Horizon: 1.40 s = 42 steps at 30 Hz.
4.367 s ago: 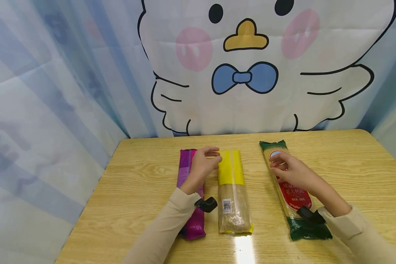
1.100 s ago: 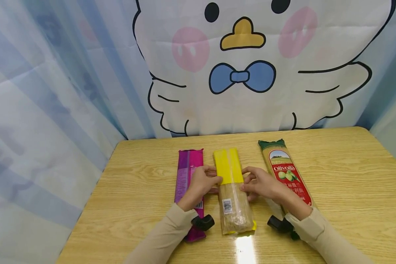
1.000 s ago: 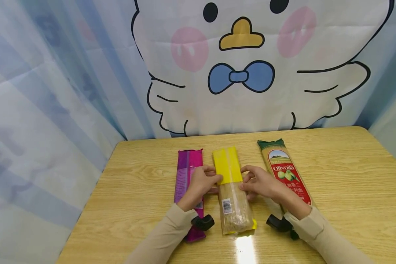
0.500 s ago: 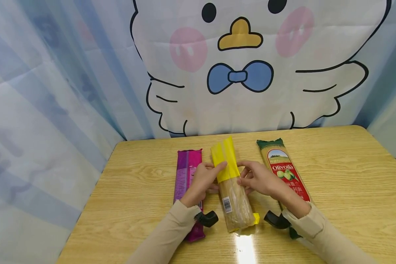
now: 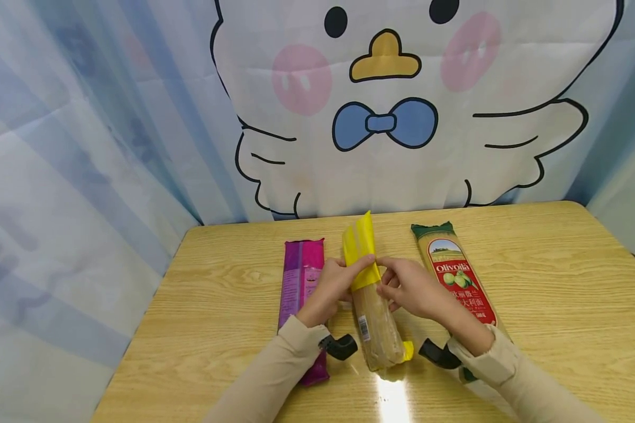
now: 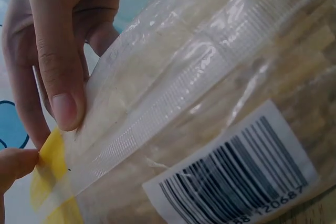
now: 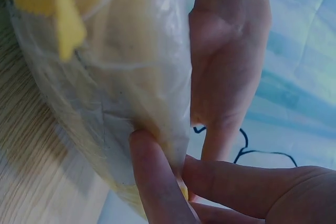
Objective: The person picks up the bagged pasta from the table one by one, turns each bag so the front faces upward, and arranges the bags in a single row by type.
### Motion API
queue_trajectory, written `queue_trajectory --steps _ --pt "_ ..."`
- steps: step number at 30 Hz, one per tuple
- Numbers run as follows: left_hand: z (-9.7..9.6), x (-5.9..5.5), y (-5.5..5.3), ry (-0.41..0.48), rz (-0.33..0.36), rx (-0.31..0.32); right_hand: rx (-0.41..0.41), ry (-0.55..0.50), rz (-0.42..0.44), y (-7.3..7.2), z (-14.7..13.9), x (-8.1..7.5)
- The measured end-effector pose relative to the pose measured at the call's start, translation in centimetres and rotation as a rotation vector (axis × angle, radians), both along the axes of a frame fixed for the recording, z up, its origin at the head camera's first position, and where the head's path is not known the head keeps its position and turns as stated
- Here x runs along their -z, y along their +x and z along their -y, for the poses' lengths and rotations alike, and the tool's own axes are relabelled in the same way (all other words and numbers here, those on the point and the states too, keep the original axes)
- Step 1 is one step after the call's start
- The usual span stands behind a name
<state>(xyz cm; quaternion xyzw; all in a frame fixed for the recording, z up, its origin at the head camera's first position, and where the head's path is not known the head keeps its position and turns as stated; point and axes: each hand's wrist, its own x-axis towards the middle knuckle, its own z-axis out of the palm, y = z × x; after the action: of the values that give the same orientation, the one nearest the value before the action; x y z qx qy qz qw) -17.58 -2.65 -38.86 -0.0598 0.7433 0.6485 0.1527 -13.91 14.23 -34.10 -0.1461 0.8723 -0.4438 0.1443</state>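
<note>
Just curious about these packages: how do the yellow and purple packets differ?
The yellow packet is held tilted; the purple packet lies flat on the table. The yellow packet has a see-through section, whereas the purple packet's visible wrapping is opaque. Both are long and narrow.

Left hand (image 5: 330, 289) — partly hidden behind yellow packet (image 5: 366, 299). Purple packet (image 5: 299, 276) partly behind left hand. 2 sleeves (image 5: 267, 376) cut off, near edge. Left-wrist view — barcode label (image 6: 233, 169) cut off.

Your left hand (image 5: 332, 289) and right hand (image 5: 414, 289) bare. Left sleeve (image 5: 267, 373), right sleeve (image 5: 529, 388) plain beige, creased at cuffs (image 5: 303, 336). Left wrist device (image 5: 341, 347), right wrist device (image 5: 437, 354) black, stubby, bent.
</note>
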Motion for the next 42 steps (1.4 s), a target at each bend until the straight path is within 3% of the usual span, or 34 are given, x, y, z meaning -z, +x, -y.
queue_trajectory --steps 9,16,26,31,36,39,42 --pt "-0.2 0.0 -0.1 0.012 -0.010 0.013 -0.011 0.036 -0.042 0.4 0.4 0.0" --pt "-0.1 0.0 -0.2 -0.001 -0.009 -0.025 -0.022 0.093 -0.100 0.5 0.6 0.0" --pt "0.2 -0.3 -0.6 0.055 0.007 -0.044 -0.010 0.089 -0.159 0.1 -1.3 0.2" --pt "0.2 -0.6 -0.5 0.100 0.030 -0.064 0.007 0.047 -0.098 -0.1 -1.9 0.6" --pt "0.2 -0.7 -0.5 0.203 0.046 -0.054 -0.018 -0.120 0.070 -0.8 -2.4 1.6" --pt "0.0 -0.8 -0.4 0.224 0.042 -0.046 -0.029 -0.221 0.167 -1.0 -2.5 2.2" --pt "-0.1 -0.9 -0.3 0.214 0.035 -0.049 -0.033 -0.268 0.209 -1.2 -2.6 2.5"
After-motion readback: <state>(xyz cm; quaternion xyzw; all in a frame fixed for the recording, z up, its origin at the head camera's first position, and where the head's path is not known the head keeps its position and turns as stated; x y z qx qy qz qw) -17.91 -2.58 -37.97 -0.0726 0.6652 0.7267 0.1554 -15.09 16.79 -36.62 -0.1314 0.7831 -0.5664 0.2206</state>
